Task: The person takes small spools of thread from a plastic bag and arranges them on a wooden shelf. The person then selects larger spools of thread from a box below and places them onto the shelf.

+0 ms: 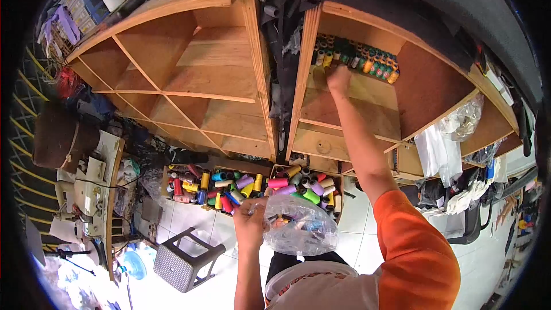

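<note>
curled, left hand (251,225) holds the clear bag (304,231), its long axis sideways; right hand (339,79) stretches forward beside upright spools (376,63), its grip i cannot tell

Wooden shelf (367,95), thread spools (373,63) in rows, white tiled floor (359,247), stool (181,264).

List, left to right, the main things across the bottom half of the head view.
Blue translucent rounded container → grey plastic stool with a perforated seat → left hand → clear crinkled plastic bag → bright orange fabric sleeve.
</note>
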A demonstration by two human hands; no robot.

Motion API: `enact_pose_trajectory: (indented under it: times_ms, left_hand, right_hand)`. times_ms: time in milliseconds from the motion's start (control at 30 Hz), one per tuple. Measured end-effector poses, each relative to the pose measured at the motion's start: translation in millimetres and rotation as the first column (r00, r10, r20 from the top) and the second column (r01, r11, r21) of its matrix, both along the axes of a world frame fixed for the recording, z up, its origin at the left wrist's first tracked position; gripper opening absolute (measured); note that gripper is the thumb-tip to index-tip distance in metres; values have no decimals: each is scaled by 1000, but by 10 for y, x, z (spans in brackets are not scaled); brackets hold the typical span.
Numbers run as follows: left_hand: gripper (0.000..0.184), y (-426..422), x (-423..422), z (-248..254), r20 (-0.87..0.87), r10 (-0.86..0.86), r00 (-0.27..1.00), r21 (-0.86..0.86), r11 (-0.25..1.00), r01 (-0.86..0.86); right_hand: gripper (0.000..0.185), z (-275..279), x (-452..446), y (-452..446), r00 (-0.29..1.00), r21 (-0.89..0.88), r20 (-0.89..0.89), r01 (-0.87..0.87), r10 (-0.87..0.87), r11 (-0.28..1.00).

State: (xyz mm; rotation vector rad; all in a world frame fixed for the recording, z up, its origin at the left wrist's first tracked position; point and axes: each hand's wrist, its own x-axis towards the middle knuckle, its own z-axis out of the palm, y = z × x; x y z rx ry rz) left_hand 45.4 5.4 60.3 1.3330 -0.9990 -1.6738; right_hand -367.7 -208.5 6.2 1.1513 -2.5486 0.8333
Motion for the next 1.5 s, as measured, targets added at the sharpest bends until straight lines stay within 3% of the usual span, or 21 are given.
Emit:
enact_pose_trajectory:
  times_ms: [100,300,400,500,533,567,600,633,700,733,767,800,833,867,900,967,1067,1100,1167,1267,1500]
  left_hand:
    - [16,10,4,-22,-2,1,1000,13,1000,-1]
    - [13,43,35,8,-21,-14,1000,30,999,14]
    - [13,69,49,30,0,-24,1000,21,999,24]
    - [15,59,22,124,15,-39,999,44,998,38]
    - [16,57,16,144,27,-48,998,19,999,48]
    - [17,54,5,156,40,-57,998,-3,998,57]
    - [18,54,-6,167,54,-63,997,-22,998,64]
    - [19,49,-19,177,147,-66,987,-75,994,77]
    - [17,67,-54,248,76,-38,996,-70,997,43]
    - [17,76,-60,235,68,-47,997,-125,991,55]
    - [16,95,-102,274,88,-4,996,-165,986,19]
    - [14,132,-125,393,7,-40,999,-133,990,41]
    - [14,164,-141,454,68,-31,997,-155,987,41]
    - [16,175,-155,434,14,-32,999,-205,978,34]
    - [18,218,-151,474,6,-62,998,-193,979,62]
    - [20,292,-188,584,-8,-99,995,-210,973,95]
    - [21,438,-237,696,-38,-144,989,-231,964,131]
    - [21,473,-244,749,-63,-174,983,-221,963,156]
    - [21,560,-248,914,-89,-217,972,-186,962,198]
    - [22,641,-280,1034,-87,-233,969,-221,952,210]
    - [20,767,-259,1107,-181,-198,963,-193,968,163]
  right_hand:
    - [22,-79,-22,-45,997,-221,63,-20,35,975]
    - [27,-70,-34,-19,999,-162,44,-18,25,987]
    - [29,5,34,153,970,-250,210,-71,126,966]
    - [24,-51,234,483,808,-494,450,-130,381,860]
    - [24,13,399,697,527,-606,631,-123,569,786]
    - [24,194,610,973,171,-701,694,-63,700,710]
    - [22,430,805,1295,-48,-693,721,-49,691,719]
    - [20,565,977,1609,-268,-676,715,-32,646,736]
    - [22,452,1144,2153,-697,-855,448,-151,559,497]
    - [20,601,1318,2424,-676,-812,550,-297,491,502]
    - [21,679,1521,2601,-600,-802,597,-449,532,394]
    - [25,813,1709,2765,-508,-708,696,-604,507,367]
    - [27,767,1889,2880,-448,-643,749,-667,488,376]
    - [30,713,2073,2968,-384,-580,789,-722,479,377]
    - [32,549,2217,3039,-121,-436,750,-830,650,348]
    - [36,150,2475,3153,353,-84,377,-908,856,411]
    - [40,105,2619,3006,393,158,708,-898,587,410]
    - [42,-52,2650,2910,478,268,666,-870,573,413]
    - [43,-341,2661,2807,514,196,608,-836,605,513]
    - [44,-592,2692,2796,463,-46,611,-789,642,612]
    - [46,-672,2665,2874,375,-285,629,-704,681,651]
